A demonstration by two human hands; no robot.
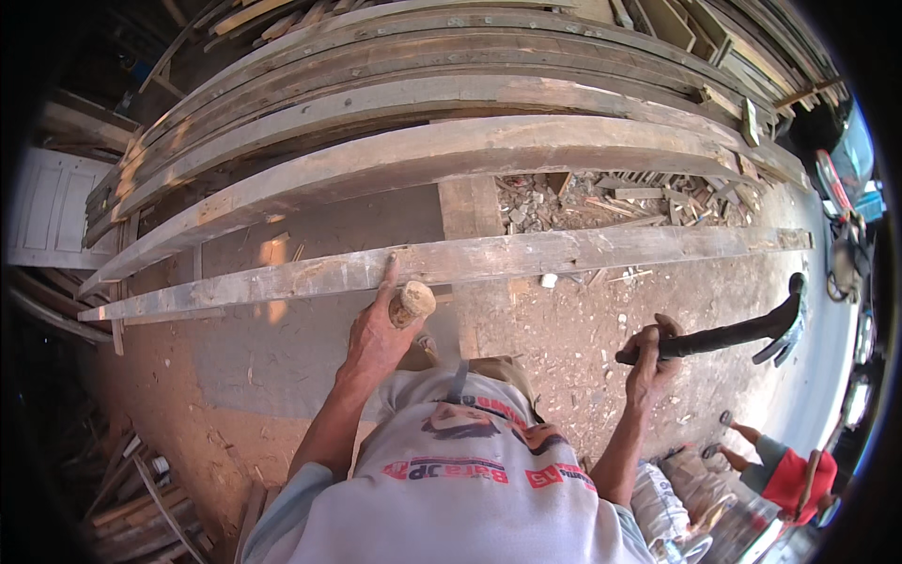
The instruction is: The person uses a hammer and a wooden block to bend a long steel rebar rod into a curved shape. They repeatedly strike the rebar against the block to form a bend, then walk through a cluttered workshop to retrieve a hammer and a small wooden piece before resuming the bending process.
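Note:
My left hand (376,336) is closed round a tool with a thick wooden handle (413,303), its pale round end facing up. What the handle is fixed to is hidden below. The index finger stretches out and touches the near face of a long, narrow wooden beam (526,257), which lies crosswise in front of me. Out to the right, my right hand (652,359) grips a claw hammer (723,336) by its black handle. The hammer's head points away to the right, apart from the beam.
Beyond the narrow beam lies a thicker beam (376,169), with several more long timbers stacked behind it. Wood scraps (648,199) litter the ground. Full sacks (660,508) stand at the lower right, near a person in a red shirt (799,484). A white panelled door (58,211) is at the left.

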